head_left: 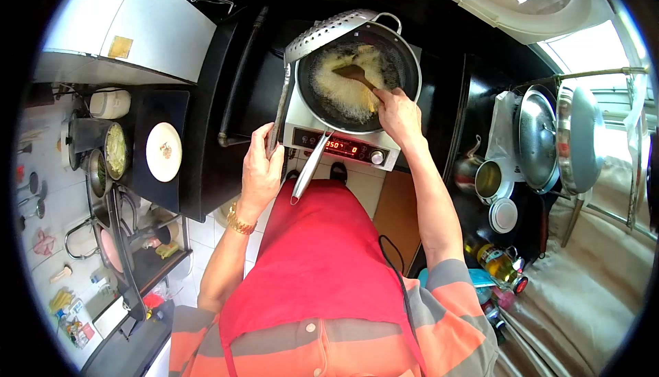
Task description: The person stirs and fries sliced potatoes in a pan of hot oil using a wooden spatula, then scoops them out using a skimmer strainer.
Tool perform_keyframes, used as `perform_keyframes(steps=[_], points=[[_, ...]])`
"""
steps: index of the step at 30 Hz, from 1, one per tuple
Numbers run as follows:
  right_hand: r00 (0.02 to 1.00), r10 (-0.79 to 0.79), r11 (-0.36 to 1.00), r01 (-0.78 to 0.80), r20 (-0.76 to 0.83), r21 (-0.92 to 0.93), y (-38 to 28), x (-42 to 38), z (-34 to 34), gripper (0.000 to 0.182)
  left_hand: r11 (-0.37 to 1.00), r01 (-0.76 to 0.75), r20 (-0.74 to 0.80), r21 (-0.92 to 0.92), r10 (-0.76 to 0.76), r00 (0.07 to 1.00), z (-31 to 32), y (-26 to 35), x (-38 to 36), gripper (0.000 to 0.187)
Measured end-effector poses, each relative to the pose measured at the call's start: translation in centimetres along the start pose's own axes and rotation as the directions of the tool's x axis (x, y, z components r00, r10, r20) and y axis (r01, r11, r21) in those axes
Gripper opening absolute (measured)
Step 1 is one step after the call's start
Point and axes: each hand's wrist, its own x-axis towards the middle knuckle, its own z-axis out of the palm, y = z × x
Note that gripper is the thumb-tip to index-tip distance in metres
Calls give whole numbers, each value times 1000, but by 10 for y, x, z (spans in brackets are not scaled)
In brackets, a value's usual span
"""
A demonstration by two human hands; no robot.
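Note:
My right hand point(399, 118) grips the handle of a brown spatula point(354, 73), whose blade rests in the bubbling oil of a dark pan point(416, 75). Pale yellowish pieces of food point(368, 101) lie in the foam near it. My left hand point(260, 166) is closed around the long handle of a perforated metal strainer point(329, 32), tilted along the pan's upper left rim. The pan sits on an induction cooker point(343, 145) with red lit digits, and its own silver handle point(310, 170) points toward my apron, between my two hands.
A white plate point(163, 151) with small bits on it lies on the left counter, beside a bowl of chopped greens point(115, 150). On the right are a metal pot point(489, 179), a kettle point(465, 168), hanging lids point(537, 137) and an oil bottle point(497, 264).

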Motion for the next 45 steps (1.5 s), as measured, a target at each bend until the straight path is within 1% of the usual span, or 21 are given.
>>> perform_keyframes(steps=[3, 6, 9, 11, 13, 14, 15, 17, 18, 20, 25, 26, 27, 30, 33, 35, 38, 41, 42, 44, 45], points=[[991, -8, 991, 25, 131, -128, 3, -15, -13, 33, 1000, -1, 5, 28, 1, 1000, -1, 3, -1, 38], [995, -14, 994, 25, 96, -107, 13, -32, -25, 31, 1000, -4, 9, 28, 4, 1000, -3, -4, -3, 38], [998, -7, 995, 13, 59, -102, 10, -52, -33, 30, 996, -73, 20, 44, 72, 997, -7, -9, 0, 39], [999, -13, 994, 18, 46, -108, 5, -63, -43, 30, 998, -54, 49, 43, 52, 997, -12, -8, 0, 40], [995, 99, 991, -96, 31, -98, -1, -74, -58, 31, 996, -80, 49, 39, 78, 996, -16, -15, -1, 40], [994, 109, 993, -108, 15, -51, -1, -81, -60, 32, 993, -105, 63, 45, 102, 993, -19, -17, -2, 41], [994, 111, 992, -110, 9, -63, -5, -89, -61, 32, 993, -110, 62, 32, 108, 992, -23, -19, -2, 41], [991, 121, 990, -117, 56, -78, -12, -101, -66, 32, 988, -154, 72, 31, 151, 986, -28, -23, 0, 42], [996, 83, 993, -80, 33, -87, -12, -107, -64, 29, 987, -157, 68, 19, 155, 986, -31, -25, 0, 42], [995, 97, 989, -94, 25, -118, -16, -106, -62, 30, 978, -205, 84, 48, 201, 976, -36, -31, 3, 42], [989, 141, 972, -130, 45, -193, -11, -77, -37, 31, 977, -210, 118, 47, 203, 972, -40, -41, 15, 42], [986, 167, 975, -162, 19, -150, -12, -70, -32, 31, 974, -222, 124, 48, 215, 969, -40, -44, 18, 41], [986, 166, 975, -161, 18, -152, -12, -62, -28, 31, 974, -222, 123, 46, 215, 969, -39, -46, 20, 41], [979, 182, 982, -186, -97, -31, -10, -48, -19, 33, 977, -206, 124, 46, 199, 972, -39, -49, 22, 38], [968, 217, 976, -215, -127, 32, -8, -42, -18, 33, 984, -175, 124, 25, 170, 978, -42, -49, 22, 38], [966, 233, 972, -233, -114, 20, -9, -35, -12, 34, 979, -201, 106, 29, 197, 975, -42, -52, 23, 38], [977, 159, 987, -160, -142, 4, -19, -27, 7, 34, 981, -194, 107, -2, 193, 975, -41, -53, 27, 38], [993, 112, 984, -116, -33, -137, -31, -26, 10, 32, 986, -164, 119, -13, 165, 979, -40, -56, 27, 38], [993, 109, 984, -112, -34, -137, -33, -28, 7, 32, 986, -165, 115, -12, 165, 979, -40, -58, 27, 38], [995, 82, 972, -67, 57, -225, -36, -37, -4, 31, 988, -156, 117, -13, 156, 981, -41, -62, 26, 38], [995, 77, 972, -62, 58, -227, -34, -42, -6, 31, 988, -154, 113, -14, 155, 981, -42, -63, 26, 38]])
